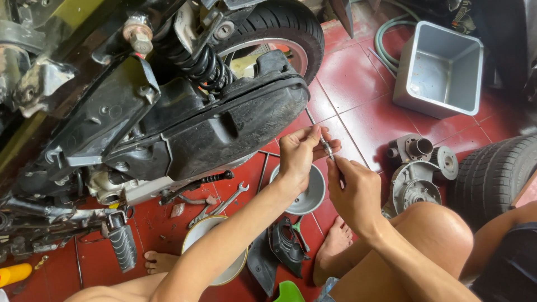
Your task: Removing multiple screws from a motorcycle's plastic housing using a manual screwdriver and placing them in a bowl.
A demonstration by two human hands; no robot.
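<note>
Pinching a thin grey metal rod (325, 146) between the fingertips, your left hand (297, 156) grips its upper part while your right hand (353, 190) closes around its lower end. You hold the rod over the red tiled floor (358, 106), just beside the black plastic engine cover (224, 126) of the scooter. Below your hands sits a shallow round metal bowl (312, 196), with a silver open-ended wrench (226, 202) nearby.

Engine case (224, 123) left of hands (330, 173), bowl (313, 196) beneath them, square tub (442, 70) far right.
</note>
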